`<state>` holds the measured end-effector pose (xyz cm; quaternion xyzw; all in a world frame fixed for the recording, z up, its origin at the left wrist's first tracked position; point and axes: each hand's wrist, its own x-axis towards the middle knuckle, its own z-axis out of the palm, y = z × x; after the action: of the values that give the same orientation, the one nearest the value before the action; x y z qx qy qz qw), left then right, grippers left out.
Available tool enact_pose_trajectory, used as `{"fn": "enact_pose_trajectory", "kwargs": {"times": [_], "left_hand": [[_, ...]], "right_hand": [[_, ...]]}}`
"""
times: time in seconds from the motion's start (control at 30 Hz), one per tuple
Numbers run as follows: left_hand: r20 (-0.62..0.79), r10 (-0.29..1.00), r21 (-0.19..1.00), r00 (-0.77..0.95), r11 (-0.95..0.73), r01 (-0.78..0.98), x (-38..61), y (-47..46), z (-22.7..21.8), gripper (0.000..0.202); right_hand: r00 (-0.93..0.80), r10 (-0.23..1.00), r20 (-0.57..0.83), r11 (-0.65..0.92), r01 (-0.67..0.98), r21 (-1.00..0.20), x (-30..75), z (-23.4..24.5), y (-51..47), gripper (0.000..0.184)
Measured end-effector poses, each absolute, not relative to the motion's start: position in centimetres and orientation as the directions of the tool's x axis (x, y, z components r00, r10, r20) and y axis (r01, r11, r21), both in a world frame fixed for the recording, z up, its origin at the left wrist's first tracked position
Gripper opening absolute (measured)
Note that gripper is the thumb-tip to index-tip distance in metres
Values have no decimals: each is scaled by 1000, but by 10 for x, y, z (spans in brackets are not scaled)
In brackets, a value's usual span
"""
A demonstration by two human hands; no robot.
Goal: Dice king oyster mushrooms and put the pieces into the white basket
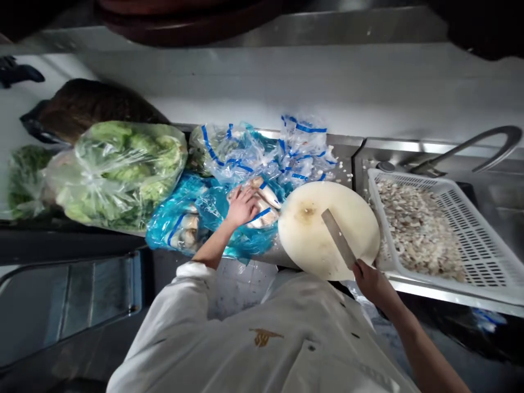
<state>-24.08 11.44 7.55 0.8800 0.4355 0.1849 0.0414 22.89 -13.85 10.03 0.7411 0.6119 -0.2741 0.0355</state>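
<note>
My right hand (368, 281) is wrapped round the handle of a cleaver (339, 238), whose blade lies over a round white cutting board (303, 240). The board carries a brown stain near its far left part. To the left, my left hand (243, 205) rests with its fingers spread on clear-wrapped, pale, thick-stemmed mushrooms (267, 195) with blue tape. These lie on an open blue plastic bag (245, 245). Another wrapped pack of mushrooms (189, 232) sits further left in the blue plastic. Whether my left fingertips grip the pack is hard to see.
A white slotted basket (483, 240) of chopped pale pieces (421, 229) stands right of the board, under a curved faucet (470, 150). Crumpled clear wrappers (305, 147) lie behind. Bagged lettuce (123, 174) sits left. A shelf edge (327, 30) hangs overhead.
</note>
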Motion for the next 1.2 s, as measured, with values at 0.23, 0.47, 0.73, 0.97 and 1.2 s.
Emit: {"fn": "enact_pose_trajectory", "kwargs": {"times": [0.23, 0.47, 0.73, 0.97, 1.2], "left_hand": [[189, 859, 173, 476, -507, 845, -262, 47, 76, 25], [66, 968, 97, 243, -249, 964, -232, 56, 96, 32], [-41, 803, 96, 594, -589, 802, -176, 106, 117, 45], [-89, 814, 77, 575, -570, 818, -154, 110, 133, 29], [-122, 858, 35, 499, -499, 866, -129, 105, 148, 24]], "right_hand": [[49, 898, -436, -230, 899, -372, 235, 62, -153, 25], [12, 860, -509, -262, 868, -422, 244, 65, -122, 33], [-87, 846, -526, -242, 816, -524, 255, 85, -110, 38], [-293, 820, -492, -130, 741, -659, 271, 80, -113, 37], [-223, 805, -549, -261, 698, -666, 270, 83, -66, 44]]}}
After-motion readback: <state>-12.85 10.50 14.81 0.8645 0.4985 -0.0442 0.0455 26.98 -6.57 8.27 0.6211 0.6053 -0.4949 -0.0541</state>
